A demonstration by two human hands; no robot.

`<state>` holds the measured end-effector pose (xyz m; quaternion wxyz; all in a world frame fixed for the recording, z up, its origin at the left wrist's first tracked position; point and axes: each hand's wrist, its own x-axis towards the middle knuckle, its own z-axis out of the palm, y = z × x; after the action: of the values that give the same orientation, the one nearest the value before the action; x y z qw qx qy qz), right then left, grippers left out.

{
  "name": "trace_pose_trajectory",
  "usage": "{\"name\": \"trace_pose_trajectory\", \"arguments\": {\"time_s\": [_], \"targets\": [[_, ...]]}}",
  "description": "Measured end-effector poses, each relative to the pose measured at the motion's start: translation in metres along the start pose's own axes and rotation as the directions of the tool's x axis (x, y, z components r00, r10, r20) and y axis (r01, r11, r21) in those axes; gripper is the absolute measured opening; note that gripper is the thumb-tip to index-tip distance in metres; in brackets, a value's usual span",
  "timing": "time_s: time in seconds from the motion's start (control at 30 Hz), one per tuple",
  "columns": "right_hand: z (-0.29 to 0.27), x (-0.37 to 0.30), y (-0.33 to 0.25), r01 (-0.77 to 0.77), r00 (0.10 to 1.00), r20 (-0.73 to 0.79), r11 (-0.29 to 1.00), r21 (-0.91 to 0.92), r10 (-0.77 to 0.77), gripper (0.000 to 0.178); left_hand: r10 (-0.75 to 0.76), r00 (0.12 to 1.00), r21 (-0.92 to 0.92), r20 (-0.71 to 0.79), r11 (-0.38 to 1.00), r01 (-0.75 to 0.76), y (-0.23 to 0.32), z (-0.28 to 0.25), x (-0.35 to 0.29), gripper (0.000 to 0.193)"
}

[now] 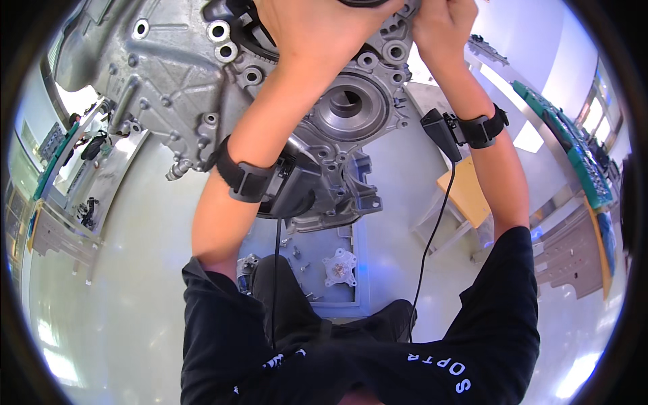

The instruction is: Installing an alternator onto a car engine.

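Note:
A large grey metal engine [172, 88] with bolt holes and ribs fills the upper part of the head view. My left hand [320, 27] lies over its upper front, by a dark round part [364, 2] cut off by the top edge. Its fingers are mostly hidden. Beside the engine's upper right edge, my right hand [443, 23] has its fingers curled closed; whatever they hold is out of sight. Below my left hand shows a round bore [352, 104] with a stepped metal ring.
Under the engine, a blue-grey tray [361, 270] on the floor holds a star-shaped metal part [339, 267] and several small fittings. A yellow-topped stool [466, 192] stands to the right. Benches with parts line both sides. Black cables [432, 250] hang from both wrist devices.

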<state>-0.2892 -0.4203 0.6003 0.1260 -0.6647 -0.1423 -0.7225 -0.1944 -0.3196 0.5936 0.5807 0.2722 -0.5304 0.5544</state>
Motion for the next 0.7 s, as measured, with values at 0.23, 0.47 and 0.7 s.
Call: {"name": "trace_pose_trajectory", "arguments": {"time_s": [0.23, 0.47, 0.7], "targets": [[-0.077, -0.032, -0.061, -0.299, 0.952, -0.01, 0.921, -0.25, 0.307, 0.028, -0.172, 0.977, 0.074, 0.122, 0.984, 0.164, 0.029, -0.009, 0.004, 0.049], [-0.087, -0.096, -0.132, -0.323, 0.889, 0.163, 0.838, -0.44, 0.428, 0.023, -0.197, 0.969, 0.136, 0.152, 0.975, 0.177, 0.04, -0.008, 0.003, 0.048], [-0.058, -0.082, -0.122, -0.164, 0.925, 0.198, 0.81, -0.562, 0.325, 0.016, -0.174, 0.971, 0.122, 0.163, 0.98, 0.155, 0.039, -0.011, 0.007, 0.046]]}}
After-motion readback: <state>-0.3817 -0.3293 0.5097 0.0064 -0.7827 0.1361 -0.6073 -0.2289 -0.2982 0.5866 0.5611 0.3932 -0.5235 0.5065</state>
